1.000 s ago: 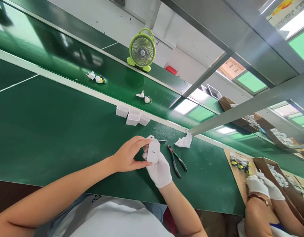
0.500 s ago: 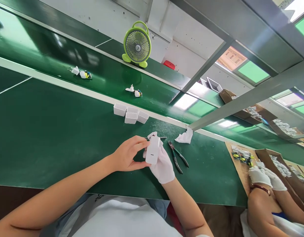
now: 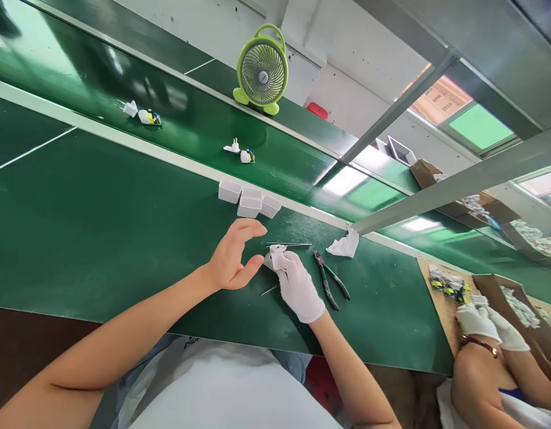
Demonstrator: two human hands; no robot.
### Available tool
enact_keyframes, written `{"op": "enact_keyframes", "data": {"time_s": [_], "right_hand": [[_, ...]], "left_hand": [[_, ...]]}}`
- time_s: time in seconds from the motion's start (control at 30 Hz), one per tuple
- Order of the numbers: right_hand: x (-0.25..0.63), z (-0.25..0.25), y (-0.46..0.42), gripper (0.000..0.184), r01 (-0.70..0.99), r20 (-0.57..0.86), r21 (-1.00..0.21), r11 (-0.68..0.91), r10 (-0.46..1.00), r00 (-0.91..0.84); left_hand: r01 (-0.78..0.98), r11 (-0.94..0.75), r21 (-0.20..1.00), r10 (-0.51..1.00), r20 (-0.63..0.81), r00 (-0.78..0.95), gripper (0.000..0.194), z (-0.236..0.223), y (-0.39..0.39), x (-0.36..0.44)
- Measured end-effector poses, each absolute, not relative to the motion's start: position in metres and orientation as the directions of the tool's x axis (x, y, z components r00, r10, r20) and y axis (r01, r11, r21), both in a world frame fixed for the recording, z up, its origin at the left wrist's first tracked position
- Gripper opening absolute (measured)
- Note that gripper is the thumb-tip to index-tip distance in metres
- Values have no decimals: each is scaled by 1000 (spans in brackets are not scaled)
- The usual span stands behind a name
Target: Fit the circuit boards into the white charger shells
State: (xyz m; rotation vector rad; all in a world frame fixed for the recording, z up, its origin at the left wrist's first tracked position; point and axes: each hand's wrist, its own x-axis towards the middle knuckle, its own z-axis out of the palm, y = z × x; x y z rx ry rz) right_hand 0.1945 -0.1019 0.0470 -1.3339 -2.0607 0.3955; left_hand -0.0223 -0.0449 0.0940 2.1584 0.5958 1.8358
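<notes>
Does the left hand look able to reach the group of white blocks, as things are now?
Probably yes: the left hand is open, close in front of the white blocks, and nothing visible stands between.

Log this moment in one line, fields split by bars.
left grip: bare, open, nothing held | right grip: gloved, holding white piece | pliers: on table, right of right grip | white boxes: clustered beyond left grip

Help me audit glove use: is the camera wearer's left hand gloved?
No, the left hand shows bare skin, while the wearer's right hand is gloved in white.
</notes>
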Motion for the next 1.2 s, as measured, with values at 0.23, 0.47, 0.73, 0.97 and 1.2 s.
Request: {"op": "enact_keyframes", "data": {"time_s": [0.23, 0.47, 0.73, 0.97, 1.2], "right_hand": [[183, 75, -115, 18, 596, 300, -746, 298, 949, -100], [144, 146, -167, 45, -569, -286, -775, -275, 955, -73], [134, 142, -178, 39, -615, -349, -676, -406, 911, -218], [151, 143, -177, 28, 309, 347, -902, 301, 931, 108], [150, 143, -175, 58, 568, 581, -667, 483, 814, -10]], "left_hand": [[64, -907, 416, 421, 890, 176, 52, 98, -49, -24], [-69, -972, 224, 200, 948, 247, 74, 102, -62, -14], [-79, -978, 194, 173, 961, 216, 69, 105, -65, -16], [-77, -941, 330, 303, 921, 245, 95, 101, -70, -13], [-96, -872, 479, 447, 862, 241, 61, 110, -79, -14]]}}
